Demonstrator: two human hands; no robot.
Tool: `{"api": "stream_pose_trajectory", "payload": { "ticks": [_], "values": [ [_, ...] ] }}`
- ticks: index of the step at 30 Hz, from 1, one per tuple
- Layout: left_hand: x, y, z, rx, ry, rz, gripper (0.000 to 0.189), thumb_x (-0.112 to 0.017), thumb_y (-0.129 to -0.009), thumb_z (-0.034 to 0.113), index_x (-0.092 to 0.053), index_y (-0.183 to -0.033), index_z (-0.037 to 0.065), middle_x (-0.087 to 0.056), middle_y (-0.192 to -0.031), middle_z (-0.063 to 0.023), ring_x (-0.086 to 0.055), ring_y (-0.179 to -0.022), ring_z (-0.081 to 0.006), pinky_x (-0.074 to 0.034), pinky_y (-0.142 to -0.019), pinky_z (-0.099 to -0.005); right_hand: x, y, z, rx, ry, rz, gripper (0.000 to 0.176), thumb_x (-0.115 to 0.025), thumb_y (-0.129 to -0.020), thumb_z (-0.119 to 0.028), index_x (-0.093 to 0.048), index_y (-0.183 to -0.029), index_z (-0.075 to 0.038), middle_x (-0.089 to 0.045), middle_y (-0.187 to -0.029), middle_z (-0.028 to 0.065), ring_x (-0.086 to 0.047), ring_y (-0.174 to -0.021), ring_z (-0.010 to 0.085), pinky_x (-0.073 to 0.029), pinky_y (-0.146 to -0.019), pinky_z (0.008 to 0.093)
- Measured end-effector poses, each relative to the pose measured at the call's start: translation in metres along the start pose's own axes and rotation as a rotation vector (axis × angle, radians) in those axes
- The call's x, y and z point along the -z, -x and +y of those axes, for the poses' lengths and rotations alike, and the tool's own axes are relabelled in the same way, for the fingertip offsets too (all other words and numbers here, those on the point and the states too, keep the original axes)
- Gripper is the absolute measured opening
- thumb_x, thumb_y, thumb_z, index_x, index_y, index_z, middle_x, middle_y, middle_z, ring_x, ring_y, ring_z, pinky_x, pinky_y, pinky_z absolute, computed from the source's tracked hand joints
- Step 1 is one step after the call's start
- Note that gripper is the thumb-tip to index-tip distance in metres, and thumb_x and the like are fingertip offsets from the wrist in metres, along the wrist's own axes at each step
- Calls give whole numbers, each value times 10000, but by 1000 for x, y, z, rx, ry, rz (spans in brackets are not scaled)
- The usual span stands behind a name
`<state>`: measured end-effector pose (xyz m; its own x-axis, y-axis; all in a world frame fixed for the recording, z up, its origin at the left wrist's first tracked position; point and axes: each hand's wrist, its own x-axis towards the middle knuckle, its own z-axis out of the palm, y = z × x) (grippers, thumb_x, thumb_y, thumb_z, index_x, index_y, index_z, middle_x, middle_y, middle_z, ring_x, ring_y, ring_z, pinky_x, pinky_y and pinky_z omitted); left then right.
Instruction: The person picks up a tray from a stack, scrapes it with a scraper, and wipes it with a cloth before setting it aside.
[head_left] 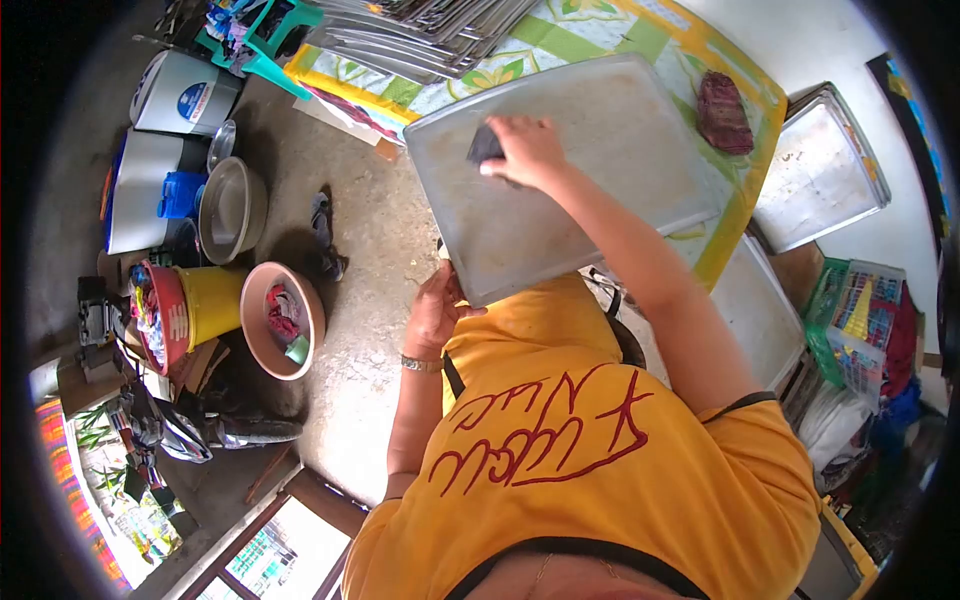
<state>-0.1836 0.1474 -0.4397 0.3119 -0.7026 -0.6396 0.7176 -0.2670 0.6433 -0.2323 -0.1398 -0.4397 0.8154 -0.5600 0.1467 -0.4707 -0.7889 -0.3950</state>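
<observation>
As I read the head feed, the right hand (528,148) is closed over a dark pad (484,146), held against the upper face of a metal tray (525,230). Left hand (432,312) is at the tray's near-left corner; I can't tell whether its fingers clamp the rim. Tray sits partly on the patterned tablecloth (738,188), overhanging its edge. Dark-red folded bundle (724,112) right of it, tray stack (420,40) beyond.

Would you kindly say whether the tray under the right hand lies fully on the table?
Not fully: the tray juts past the yellow edge of the tablecloth, its near corner by the left hand.
</observation>
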Motion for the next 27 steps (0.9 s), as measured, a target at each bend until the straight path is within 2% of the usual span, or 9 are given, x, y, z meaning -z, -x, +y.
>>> {"api": "stream_pose_trajectory", "payload": {
  "ticks": [3, 6, 9, 13, 17, 21, 22, 25, 27],
  "values": [
    [-12, 4, 9, 8, 7, 18, 686, -414, -948, 604, -487, -1303, 21, -614, -1079, -115, -654, -869, -210, -589, -697, -399, 14, 52, -37, 520, 9, -220, 683, -810, -653, -424, -571, -1247, -187, -609, -1041, 60, -558, -1085, 226, -379, -892, 426],
    [-9, -2, 7, 1, -8, 13, 734, -376, -942, 640, -459, -1330, 23, -592, -1135, -121, -650, -916, -208, -589, -696, -391, 19, 84, -41, 662, 42, -319, 707, -819, -636, -410, -564, -1261, -197, -597, -1053, 33, -539, -1100, 208, -377, -894, 415],
    [-13, -6, 12, -14, 29, 14, 728, -359, -949, 636, -456, -1332, 25, -604, -1107, -116, -650, -903, -205, -589, -696, -390, 30, 66, -34, 444, -29, -277, 731, -812, -660, -364, -524, -1323, -252, -575, -1036, 16, -526, -1058, 209, -359, -938, 424],
    [-16, -8, 21, 19, 16, 17, 705, -350, -957, 625, -478, -1309, 28, -624, -1053, -110, -655, -877, -198, -589, -686, -385, 26, 87, -39, 698, 38, -327, 725, -812, -644, -374, -535, -1305, -262, -575, -1023, 9, -526, -1036, 215, -368, -871, 414],
    [-19, -11, 17, -6, 7, -5, 685, -346, -969, 604, -490, -1292, 17, -621, -1052, -114, -652, -861, -196, -584, -694, -391, 41, 72, -23, 400, -43, -389, 725, -821, -640, -368, -536, -1296, -251, -570, -1073, 16, -509, -1086, 216, -360, -920, 458],
    [-18, -14, 15, -19, 48, -43, 689, -344, -974, 593, -485, -1292, -1, -611, -1072, -126, -648, -889, -201, -582, -741, -393, 23, 89, -42, 586, -46, -516, 725, -833, -633, -367, -536, -1282, -241, -582, -1153, 37, -501, -1162, 242, -341, -965, 479],
    [-17, -15, 15, -17, 66, -43, 692, -345, -974, 593, -482, -1294, -5, -609, -1078, -129, -647, -904, -202, -582, -756, -392, 30, 91, -43, 610, -35, -634, 737, -832, -634, -358, -528, -1294, -239, -580, -1171, 56, -479, -1196, 265, -341, -969, 494],
    [-21, -14, 18, -31, 58, 20, 712, -334, -973, 603, -473, -1309, -9, -604, -1061, -119, -623, -862, -181, -574, -770, -382, 37, 89, -31, 430, -184, -543, 749, -830, -635, -355, -521, -1307, -239, -576, -1184, 71, -476, -1202, 279, -354, -965, 502],
    [-21, -13, 23, -18, -1, 11, 693, -332, -977, 597, -470, -1329, 17, -618, -1083, -101, -638, -889, -172, -572, -744, -354, 36, 84, -31, 283, -171, -344, 724, -826, -641, -312, -524, -1293, -223, -593, -1126, 77, -506, -1139, 283, -356, -951, 480]
  ]
}}
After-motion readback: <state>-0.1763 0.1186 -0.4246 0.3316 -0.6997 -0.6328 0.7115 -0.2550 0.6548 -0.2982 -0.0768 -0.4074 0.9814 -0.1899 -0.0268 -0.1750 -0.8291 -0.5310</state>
